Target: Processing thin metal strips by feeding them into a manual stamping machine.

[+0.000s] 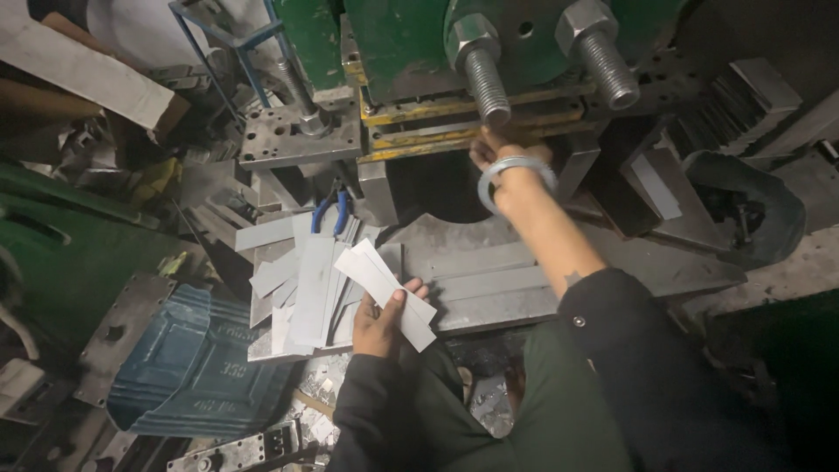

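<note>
— Two hands, doing what?
— Left hand [377, 322] pinches pale metal strips [386, 288] near the strip pile [297, 297]; right hand [494, 157], fingers closed, reaches far under the green press [489, 52].

Blue-handled pliers [333, 212] far centre, lying just past loose pile of grey metal sheets [301, 293]. Blue embossed metal panel [197, 363] near left, tilted on scrap. Two large threaded bolts [489, 83] with hex nuts far centre-right, angled outward. Dark round tub [769, 214] far right. Perforated grey plate [293, 135] far left of centre.
</note>
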